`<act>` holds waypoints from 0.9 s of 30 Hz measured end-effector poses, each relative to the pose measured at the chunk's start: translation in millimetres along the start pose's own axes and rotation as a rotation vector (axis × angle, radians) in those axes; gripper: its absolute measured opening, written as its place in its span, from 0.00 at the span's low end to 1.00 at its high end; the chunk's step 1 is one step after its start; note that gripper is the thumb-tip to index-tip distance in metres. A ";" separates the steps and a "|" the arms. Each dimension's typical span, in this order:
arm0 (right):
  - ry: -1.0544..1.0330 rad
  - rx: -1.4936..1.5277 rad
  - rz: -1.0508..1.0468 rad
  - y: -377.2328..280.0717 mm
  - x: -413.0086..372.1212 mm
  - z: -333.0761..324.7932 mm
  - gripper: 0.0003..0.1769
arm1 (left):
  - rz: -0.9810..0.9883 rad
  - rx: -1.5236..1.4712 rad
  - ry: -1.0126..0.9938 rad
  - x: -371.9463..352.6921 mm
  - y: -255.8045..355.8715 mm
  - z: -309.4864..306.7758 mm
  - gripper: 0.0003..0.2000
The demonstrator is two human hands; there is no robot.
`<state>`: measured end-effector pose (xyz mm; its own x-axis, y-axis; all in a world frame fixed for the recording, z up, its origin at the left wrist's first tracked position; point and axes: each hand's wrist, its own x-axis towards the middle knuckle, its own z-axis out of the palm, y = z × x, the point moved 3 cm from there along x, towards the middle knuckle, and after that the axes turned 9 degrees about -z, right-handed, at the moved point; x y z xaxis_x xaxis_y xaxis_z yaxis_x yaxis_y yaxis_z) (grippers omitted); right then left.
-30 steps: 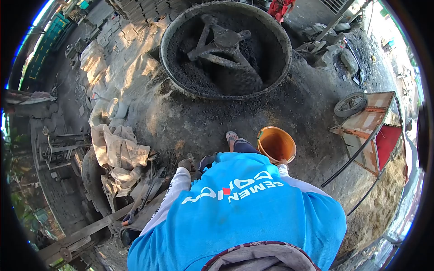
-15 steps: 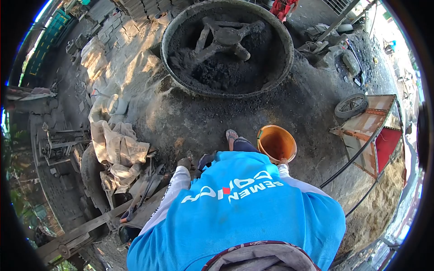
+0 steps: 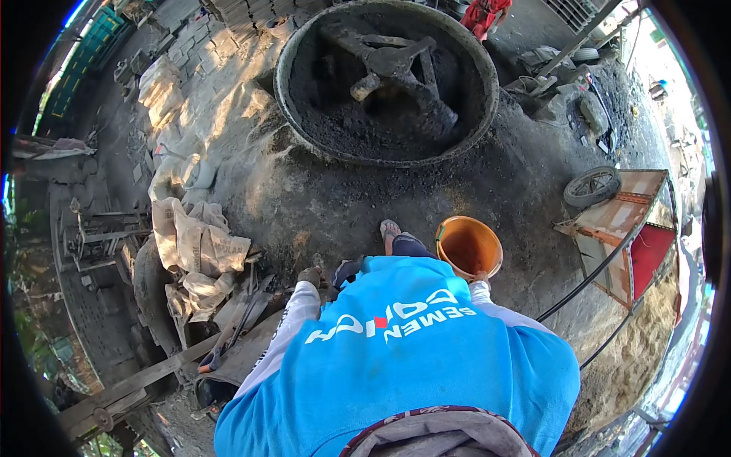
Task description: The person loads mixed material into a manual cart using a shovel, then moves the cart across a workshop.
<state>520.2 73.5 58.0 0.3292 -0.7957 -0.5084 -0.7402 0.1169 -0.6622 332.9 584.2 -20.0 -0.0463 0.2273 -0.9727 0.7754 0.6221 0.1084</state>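
An orange bucket [image 3: 469, 247] is tilted beside my right leg, its mouth facing up toward me. My right hand [image 3: 480, 276] is at its near rim, fingers at the edge and gripping it. To the left, my left hand [image 3: 311, 276] hangs low beside my left knee, looking dark and dirty; its fingers are too small to make out. Ahead of my feet stands a large round mixing pan [image 3: 384, 161] with dark, damp mix [image 3: 335, 126] inside. A mixer paddle frame [image 3: 392, 61] with several arms sits in the pan.
Cement sacks [image 3: 199, 240] lie crumpled on the left, near a shovel [image 3: 228, 339] and wooden planks [image 3: 145, 381]. To the right are a wheelbarrow-like box [image 3: 620, 221] with a wheel [image 3: 592, 186] and a black cable [image 3: 586, 278]. A person in red [image 3: 483, 15] stands behind the pan.
The paddle frame has turned inside the pan, shifting its arms. The person in red shows more at the top. My hands and the bucket are nearly unchanged.
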 end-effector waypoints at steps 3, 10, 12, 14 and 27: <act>-0.002 -0.109 -0.056 -4.4 13.6 4.9 0.19 | 0.014 -0.001 0.004 -1.7 0.0 -2.6 0.12; -0.467 -0.672 -0.692 32.4 133.5 117.2 0.12 | 0.011 -0.115 0.010 15.7 -11.9 -14.1 0.12; -0.569 -0.985 -1.118 5.6 138.7 175.8 0.13 | 0.060 0.025 0.013 14.2 -15.7 -15.2 0.13; -0.448 -1.450 -1.067 -114.0 -0.1 183.3 0.16 | 0.022 -0.056 0.053 5.3 -17.1 -12.1 0.13; -0.280 -0.508 -0.465 -209.3 36.6 286.5 0.22 | 0.062 -0.286 0.083 10.4 -33.2 -17.6 0.14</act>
<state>855.2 190.1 20.2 0.7615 -0.5068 -0.4039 -0.6456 -0.5387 -0.5413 295.6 579.1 -30.1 -0.0653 0.3248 -0.9435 0.5705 0.7879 0.2318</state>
